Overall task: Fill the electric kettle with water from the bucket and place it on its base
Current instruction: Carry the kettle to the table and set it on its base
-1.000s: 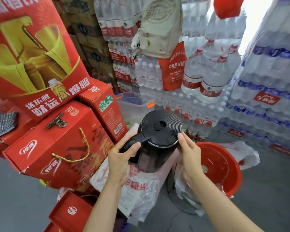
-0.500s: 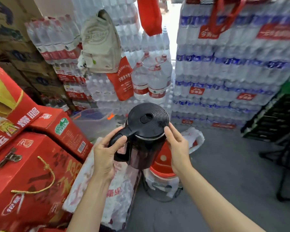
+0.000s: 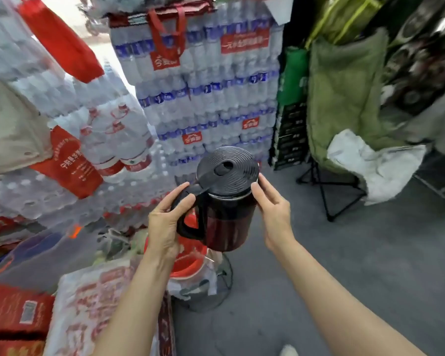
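Observation:
I hold a dark electric kettle (image 3: 228, 222) with a ribbed black lid in the air at mid frame, upright and with the lid closed. My left hand (image 3: 166, 224) grips its black handle, thumb on top. My right hand (image 3: 274, 211) rests flat against the right side of the kettle's body just under the lid. Below the kettle, a red bucket (image 3: 190, 263) stands on the floor, partly hidden by my left hand and the kettle. The kettle's base is not in view.
Shrink-wrapped packs of bottled water (image 3: 203, 98) are stacked high ahead and to the left. Red gift boxes (image 3: 13, 314) and a printed plastic bag (image 3: 93, 304) lie at lower left. A green folding chair (image 3: 344, 119) stands at right. Grey floor (image 3: 344, 265) lies ahead and right.
The view has swung right, bringing the green chair in and pushing the red boxes out left. Both hands keep the same hold on the kettle, which now sits above the red bucket.

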A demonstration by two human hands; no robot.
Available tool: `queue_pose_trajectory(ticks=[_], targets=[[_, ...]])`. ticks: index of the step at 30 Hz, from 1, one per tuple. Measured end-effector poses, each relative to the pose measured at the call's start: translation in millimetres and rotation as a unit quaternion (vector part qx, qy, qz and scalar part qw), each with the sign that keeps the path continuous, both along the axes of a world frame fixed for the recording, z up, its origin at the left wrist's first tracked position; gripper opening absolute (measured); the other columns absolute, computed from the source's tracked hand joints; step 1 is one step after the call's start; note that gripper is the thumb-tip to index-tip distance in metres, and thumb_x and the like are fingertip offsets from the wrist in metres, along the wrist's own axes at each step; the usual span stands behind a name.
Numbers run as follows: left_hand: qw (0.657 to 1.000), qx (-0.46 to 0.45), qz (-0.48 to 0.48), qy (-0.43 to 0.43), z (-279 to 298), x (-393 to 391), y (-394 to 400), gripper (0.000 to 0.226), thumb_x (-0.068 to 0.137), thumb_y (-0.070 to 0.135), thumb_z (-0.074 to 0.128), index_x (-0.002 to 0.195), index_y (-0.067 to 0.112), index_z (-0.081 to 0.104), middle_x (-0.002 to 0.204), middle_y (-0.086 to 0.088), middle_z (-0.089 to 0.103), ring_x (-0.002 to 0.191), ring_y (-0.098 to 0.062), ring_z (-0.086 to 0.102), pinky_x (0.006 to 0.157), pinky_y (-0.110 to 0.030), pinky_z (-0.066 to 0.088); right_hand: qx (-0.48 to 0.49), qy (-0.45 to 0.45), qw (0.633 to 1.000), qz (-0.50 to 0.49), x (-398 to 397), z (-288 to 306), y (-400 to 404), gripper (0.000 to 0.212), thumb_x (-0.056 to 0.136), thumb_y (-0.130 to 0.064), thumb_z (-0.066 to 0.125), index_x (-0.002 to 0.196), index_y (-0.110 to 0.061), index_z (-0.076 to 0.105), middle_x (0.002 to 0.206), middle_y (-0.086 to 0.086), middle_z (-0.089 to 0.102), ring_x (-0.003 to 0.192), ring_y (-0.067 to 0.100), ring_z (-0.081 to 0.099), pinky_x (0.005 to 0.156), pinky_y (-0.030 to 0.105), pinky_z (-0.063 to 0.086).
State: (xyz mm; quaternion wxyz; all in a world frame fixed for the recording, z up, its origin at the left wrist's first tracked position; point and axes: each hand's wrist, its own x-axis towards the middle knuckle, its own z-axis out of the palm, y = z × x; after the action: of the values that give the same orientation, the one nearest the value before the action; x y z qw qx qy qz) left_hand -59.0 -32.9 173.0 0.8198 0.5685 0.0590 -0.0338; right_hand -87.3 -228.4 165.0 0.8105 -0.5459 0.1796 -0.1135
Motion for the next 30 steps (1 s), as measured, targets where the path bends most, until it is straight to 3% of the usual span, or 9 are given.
queue_pose_trajectory(ticks=[3,6,10,13,17,22,25,30], targets=[[0.998,-0.016,-0.059,0.003,-3.1,11.5,-55.2,0.056,0.062,0.012,0.081,0.117,0.006,0.071,0.103,-0.005,0.078,0.093,-0.016,0.074,0.085,-0.026,0.057,0.002,0.001,0.998,-0.065,-9.6,-0.3,-49.7,0.049,0.089,-0.013,0.068,0.137,-0.009,0.056,0.130,-0.002,0.064,0.114,-0.004,0.060,0.096,0.013,0.047],[0.994,-0.019,-0.105,0.016,-10.5,23.1,-113.3,0.059,0.059,0.014,0.084,0.116,0.007,0.072,0.103,-0.006,0.078,0.092,-0.016,0.074,0.080,-0.024,0.056,0.003,0.006,0.993,-0.117,-22.0,-1.9,-102.7,0.049,0.090,-0.015,0.068,0.137,-0.011,0.056,0.131,-0.002,0.064,0.113,-0.005,0.060,0.095,0.012,0.047],[0.984,-0.001,-0.172,0.036,-18.7,30.7,-191.5,0.075,0.044,0.033,0.097,0.114,0.015,0.076,0.116,-0.012,0.074,0.090,-0.019,0.073,0.080,-0.028,0.057,0.004,0.016,0.983,-0.182,-37.6,-6.6,-174.2,0.050,0.088,-0.017,0.070,0.136,-0.011,0.057,0.130,-0.002,0.065,0.115,-0.002,0.061,0.094,0.013,0.048],[0.979,-0.006,-0.198,0.056,-22.6,32.0,-252.5,0.056,0.056,0.021,0.088,0.111,0.015,0.076,0.115,-0.011,0.074,0.109,-0.027,0.069,0.094,-0.033,0.053,0.005,0.019,0.975,-0.221,-47.1,-11.0,-225.7,0.051,0.087,-0.016,0.072,0.135,-0.010,0.059,0.127,-0.004,0.067,0.112,-0.004,0.061,0.089,0.011,0.048],[0.969,0.013,-0.242,0.055,-19.5,31.8,-329.3,0.046,0.064,0.015,0.079,0.109,0.015,0.075,0.104,-0.004,0.078,0.095,-0.017,0.072,0.080,-0.022,0.055,-0.006,0.016,0.962,-0.272,-60.3,-13.2,-292.2,0.050,0.086,-0.011,0.071,0.134,-0.005,0.058,0.122,-0.007,0.067,0.107,-0.008,0.062,0.087,0.009,0.047],[0.951,0.008,-0.303,0.051,-15.1,35.5,-420.5,0.035,0.074,0.008,0.076,0.108,0.016,0.074,0.100,-0.001,0.078,0.088,-0.013,0.073,0.078,-0.021,0.055,0.000,-0.004,0.947,-0.321,-71.4,-10.0,-369.1,0.049,0.088,-0.008,0.069,0.135,-0.004,0.057,0.132,0.003,0.065,0.119,0.004,0.060,0.099,0.015,0.046],[0.941,-0.004,-0.332,0.059,-14.3,41.5,-473.6,0.031,0.078,0.003,0.073,0.107,0.014,0.074,0.097,-0.001,0.078,0.084,-0.013,0.073,0.072,-0.020,0.055,0.006,-0.007,0.937,-0.349,-75.1,-5.7,-410.9,0.051,0.087,-0.008,0.070,0.136,-0.004,0.056,0.131,0.005,0.065,0.122,0.008,0.059,0.098,0.015,0.046],[0.923,-0.008,-0.379,0.061,-7.3,53.4,-556.4,0.044,0.066,0.013,0.080,0.110,0.014,0.076,0.109,-0.007,0.076,0.098,-0.021,0.071,0.095,-0.033,0.054,0.002,-0.018,0.919,-0.394,-75.3,1.9,-480.4,0.051,0.088,-0.004,0.068,0.137,-0.004,0.055,0.131,0.005,0.064,0.122,0.009,0.059,0.087,0.010,0.049]])
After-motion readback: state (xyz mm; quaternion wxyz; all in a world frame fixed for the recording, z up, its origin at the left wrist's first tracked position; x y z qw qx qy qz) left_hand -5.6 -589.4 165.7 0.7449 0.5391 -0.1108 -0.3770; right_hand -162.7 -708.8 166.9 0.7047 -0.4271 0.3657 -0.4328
